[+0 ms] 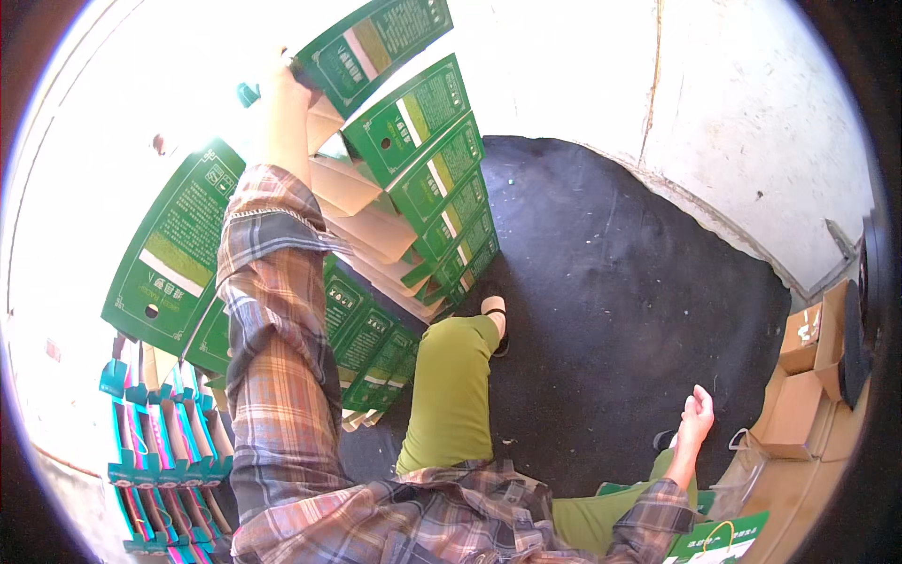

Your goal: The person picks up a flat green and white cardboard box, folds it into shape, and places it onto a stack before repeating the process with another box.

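A tall stack of green printed cardboard boxes [437, 179] with open, flapped ends leans in front of me on the left. My left hand [289, 77] is at its top, closed at the left edge of the uppermost green box [376, 52], which sits tilted above the others. Glare washes out part of those fingers. My left forearm crosses in front of the stack and covers some of it. Low on the right, my right hand [693, 420] hangs beside my knee with its fingers curled in and nothing visible in them.
Teal and pink boxes [169, 437] are stacked at the lower left. Brown cartons [794, 414] stand at the right edge. A green box with a yellow cord handle [719, 540] lies at the lower right. Black sheeting [601, 282] covers the floor up to a white wall [752, 122].
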The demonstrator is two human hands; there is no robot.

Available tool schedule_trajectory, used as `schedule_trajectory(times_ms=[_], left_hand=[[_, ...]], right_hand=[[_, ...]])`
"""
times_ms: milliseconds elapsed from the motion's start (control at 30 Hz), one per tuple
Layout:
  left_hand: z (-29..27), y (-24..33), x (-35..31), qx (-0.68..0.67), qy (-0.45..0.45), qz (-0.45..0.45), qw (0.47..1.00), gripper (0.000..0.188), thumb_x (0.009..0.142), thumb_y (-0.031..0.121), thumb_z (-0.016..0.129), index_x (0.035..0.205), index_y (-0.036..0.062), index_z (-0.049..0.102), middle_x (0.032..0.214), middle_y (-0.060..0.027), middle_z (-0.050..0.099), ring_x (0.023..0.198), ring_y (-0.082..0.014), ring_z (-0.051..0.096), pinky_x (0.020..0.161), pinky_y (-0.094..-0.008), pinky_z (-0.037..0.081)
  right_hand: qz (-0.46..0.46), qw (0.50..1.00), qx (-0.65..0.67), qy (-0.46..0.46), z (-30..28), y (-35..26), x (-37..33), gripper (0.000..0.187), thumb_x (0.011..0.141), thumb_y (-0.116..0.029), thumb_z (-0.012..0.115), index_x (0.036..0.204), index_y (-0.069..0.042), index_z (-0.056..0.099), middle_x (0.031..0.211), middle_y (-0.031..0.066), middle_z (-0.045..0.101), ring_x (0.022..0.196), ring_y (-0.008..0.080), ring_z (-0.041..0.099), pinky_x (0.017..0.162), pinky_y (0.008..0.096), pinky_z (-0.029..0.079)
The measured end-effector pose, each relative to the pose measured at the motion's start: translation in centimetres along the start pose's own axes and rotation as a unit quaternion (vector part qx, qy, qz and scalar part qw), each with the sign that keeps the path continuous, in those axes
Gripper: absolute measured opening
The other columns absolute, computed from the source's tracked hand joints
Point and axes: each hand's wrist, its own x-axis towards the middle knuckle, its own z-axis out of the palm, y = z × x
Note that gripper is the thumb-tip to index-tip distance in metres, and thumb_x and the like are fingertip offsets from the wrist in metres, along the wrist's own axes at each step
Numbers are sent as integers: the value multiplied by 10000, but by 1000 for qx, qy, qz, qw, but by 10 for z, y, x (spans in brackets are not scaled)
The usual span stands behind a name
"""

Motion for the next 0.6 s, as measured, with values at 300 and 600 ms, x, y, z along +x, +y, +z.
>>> schedule_trajectory(times_ms=[300,600], left_hand=[[-45,7,61,110,138,-1,984,424,864,508,546,946,99,619,858,-64,655,733,-249,633,634,-415,536],[-43,15,46,130,153,-35,979,648,815,675,536,1047,71,573,1039,-99,619,866,-223,620,649,-376,528]], right_hand=[[-11,998,-63,-15,13,-1,2,321,875,3,567,1195,2,579,1186,139,593,1068,228,574,949,327,444],[-42,996,-67,-36,18,-1,2,315,870,-2,586,1185,-21,588,1167,120,581,1037,225,576,929,332,453]])
